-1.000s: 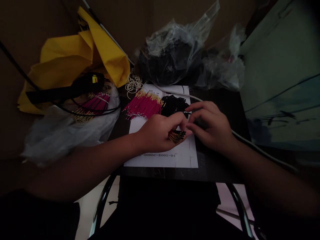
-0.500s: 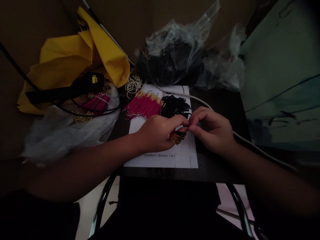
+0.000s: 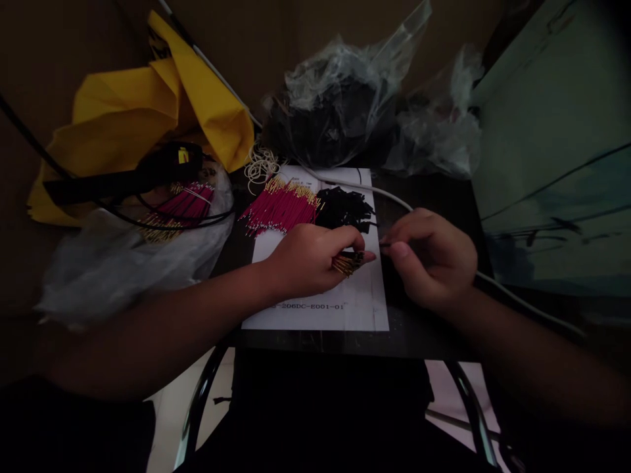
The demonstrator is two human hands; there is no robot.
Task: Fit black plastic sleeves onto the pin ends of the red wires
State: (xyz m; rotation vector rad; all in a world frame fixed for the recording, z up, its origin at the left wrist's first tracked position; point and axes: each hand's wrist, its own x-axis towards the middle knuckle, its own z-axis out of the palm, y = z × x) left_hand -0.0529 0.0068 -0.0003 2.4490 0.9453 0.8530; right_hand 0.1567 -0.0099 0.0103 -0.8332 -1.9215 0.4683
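Note:
My left hand (image 3: 308, 258) is closed around a bundle of wires with gold terminals (image 3: 348, 263); their ends stick out below my index finger, and the rest is hidden in the palm. To the right, apart from it, my right hand (image 3: 428, 256) pinches a small black sleeve (image 3: 385, 245) between thumb and index finger. Just beyond my hands lies a heap of short black sleeves (image 3: 346, 207). Beside that heap, red wires (image 3: 283, 207) with gold terminals on their far ends are spread in a row on a printed white sheet (image 3: 315, 318).
A clear bag of black items (image 3: 335, 112) stands at the back. To the left are a yellow cloth or bag (image 3: 123, 105), a plastic bag (image 3: 123, 269) and more red wires (image 3: 185, 207). Pale loose strands (image 3: 263, 164) and a white cable (image 3: 522, 295) lie on the dark table (image 3: 434, 338).
My right hand has moved right, away from my left fingers, and a small black sleeve now shows in its pinch. My left hand stays closed on the wires.

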